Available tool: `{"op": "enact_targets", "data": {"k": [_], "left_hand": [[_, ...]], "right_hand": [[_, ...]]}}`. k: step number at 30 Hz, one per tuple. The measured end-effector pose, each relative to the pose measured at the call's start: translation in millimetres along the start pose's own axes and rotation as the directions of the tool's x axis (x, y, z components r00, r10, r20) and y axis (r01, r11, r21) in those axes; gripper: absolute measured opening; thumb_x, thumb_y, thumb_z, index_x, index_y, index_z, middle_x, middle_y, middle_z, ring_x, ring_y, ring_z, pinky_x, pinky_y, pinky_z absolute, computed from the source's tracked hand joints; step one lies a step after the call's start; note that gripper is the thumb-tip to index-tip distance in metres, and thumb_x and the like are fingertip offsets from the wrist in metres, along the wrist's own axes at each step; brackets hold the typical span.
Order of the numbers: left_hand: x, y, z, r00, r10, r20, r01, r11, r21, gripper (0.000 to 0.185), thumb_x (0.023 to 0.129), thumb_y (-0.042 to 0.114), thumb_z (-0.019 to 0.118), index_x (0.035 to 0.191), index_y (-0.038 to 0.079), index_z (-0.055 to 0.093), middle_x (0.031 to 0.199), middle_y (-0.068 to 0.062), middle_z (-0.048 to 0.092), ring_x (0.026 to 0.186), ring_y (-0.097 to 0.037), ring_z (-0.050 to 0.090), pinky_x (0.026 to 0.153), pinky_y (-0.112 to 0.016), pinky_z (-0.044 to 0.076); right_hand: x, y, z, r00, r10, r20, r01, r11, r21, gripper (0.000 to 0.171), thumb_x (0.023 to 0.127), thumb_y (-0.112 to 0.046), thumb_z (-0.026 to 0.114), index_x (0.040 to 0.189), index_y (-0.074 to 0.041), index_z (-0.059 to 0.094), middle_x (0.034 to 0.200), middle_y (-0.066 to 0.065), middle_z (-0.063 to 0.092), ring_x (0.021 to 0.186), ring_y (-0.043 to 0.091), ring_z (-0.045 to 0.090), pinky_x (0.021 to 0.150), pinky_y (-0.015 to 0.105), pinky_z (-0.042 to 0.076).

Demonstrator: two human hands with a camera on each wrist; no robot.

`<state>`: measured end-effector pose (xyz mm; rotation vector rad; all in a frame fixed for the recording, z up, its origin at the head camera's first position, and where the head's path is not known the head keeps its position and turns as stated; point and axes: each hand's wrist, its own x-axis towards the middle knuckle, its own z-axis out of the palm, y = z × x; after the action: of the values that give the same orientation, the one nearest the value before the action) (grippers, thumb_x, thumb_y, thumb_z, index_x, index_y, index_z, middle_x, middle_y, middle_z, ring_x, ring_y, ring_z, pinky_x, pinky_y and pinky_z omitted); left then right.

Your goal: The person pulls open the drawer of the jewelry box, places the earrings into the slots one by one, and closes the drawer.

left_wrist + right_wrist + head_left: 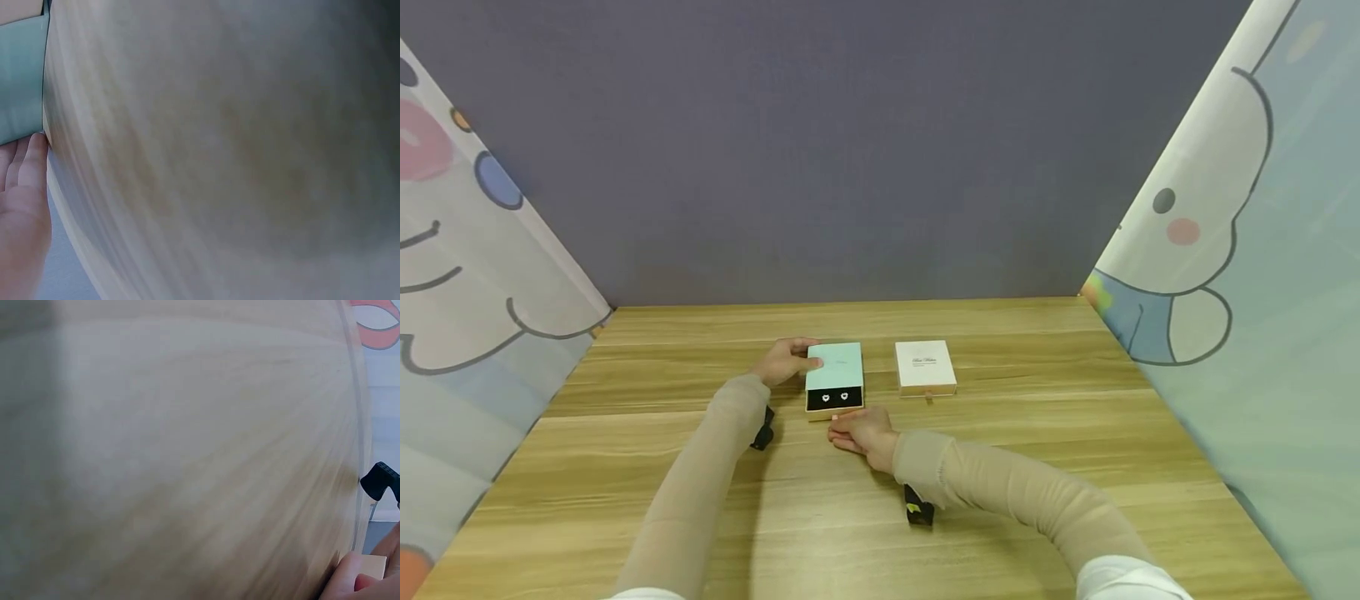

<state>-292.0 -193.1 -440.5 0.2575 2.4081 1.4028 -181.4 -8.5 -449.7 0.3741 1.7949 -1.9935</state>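
Two hands are at work on one small box. The left hand [784, 361] wraps the far left side of the mint-green box [835, 367], thumb lying across its lid and fingers curled round the edge, gripping it. In the left wrist view the fingers [25, 169] lie side by side with their tips against the green cardboard [22, 75], and the rest of that view is blurred table.

The right hand [861, 433] sits at the near end of the box, fingers drawn together and pointing left, just at the front edge of the black tray [833, 398] that sticks out of the green sleeve. From the head view I cannot tell whether they pinch a tab or simply press the edge. The right wrist view shows only fingertips [356, 581] on a pale corner of card, so that grip stays unclear too.

So the box lies between the two hands, flat on the wooden table [1075, 467], left hand at its far side, right hand touching its near end. On the black tray I count two small silver earrings [835, 397], side by side.

Just to the right, apart from both hands, lies one cream box [925, 367], closed, with faint script on its lid. That makes two boxes in all, with cartoon-print curtains [1240, 250] hanging left and right.
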Motion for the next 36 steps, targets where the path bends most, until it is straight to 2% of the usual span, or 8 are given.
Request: {"op": "enact_targets", "data": {"k": [6,15,26,36], "left_hand": [[-2.1,0.9,0.1,1.0,-0.004,-0.004,0.004,1.0,0.005,0.059,0.087,0.028,0.063,0.138,0.007,0.04,0.142,-0.019,0.036,0.13,-0.036,0.033,0.104,-0.048,0.035],[0.4,1.7,-1.7,1.0,-0.002,-0.002,0.002,1.0,0.017,0.06,0.087,0.029,0.064,0.138,0.007,0.04,0.142,-0.018,0.037,0.129,-0.035,0.035,0.104,-0.048,0.035],[-3.8,0.8,-0.6,1.0,-0.011,0.006,0.011,1.0,0.009,0.06,0.088,0.029,0.063,0.138,0.008,0.04,0.143,-0.018,0.035,0.131,-0.035,0.033,0.105,-0.048,0.034],[-3.5,-0.8,-2.2,1.0,0.0,0.0,0.0,1.0,0.005,0.059,0.087,0.027,0.063,0.138,0.007,0.04,0.144,-0.018,0.034,0.131,-0.036,0.032,0.105,-0.048,0.034]], "right_hand": [[-0.1,-0.3,0.6,1.0,-0.002,0.006,0.002,1.0,-0.003,0.021,0.083,0.005,0.061,0.103,0.01,0.063,0.088,0.019,0.069,0.067,0.012,0.067,0.068,0.024,0.056],[2.2,-7.4,1.2,1.0,0.002,-0.002,-0.002,1.0,0.008,0.024,0.083,0.004,0.062,0.106,0.009,0.062,0.095,0.022,0.068,0.066,0.011,0.067,0.068,0.024,0.056],[8.1,-6.1,0.8,1.0,0.029,-0.011,-0.029,1.0,0.009,0.02,0.083,0.002,0.063,0.101,0.009,0.064,0.082,0.015,0.071,0.062,0.009,0.066,0.066,0.024,0.056],[9.4,-7.4,3.3,1.0,0.009,0.005,-0.009,1.0,0.003,0.022,0.083,0.007,0.061,0.104,0.009,0.063,0.092,0.021,0.069,0.067,0.012,0.068,0.068,0.024,0.056]]}}
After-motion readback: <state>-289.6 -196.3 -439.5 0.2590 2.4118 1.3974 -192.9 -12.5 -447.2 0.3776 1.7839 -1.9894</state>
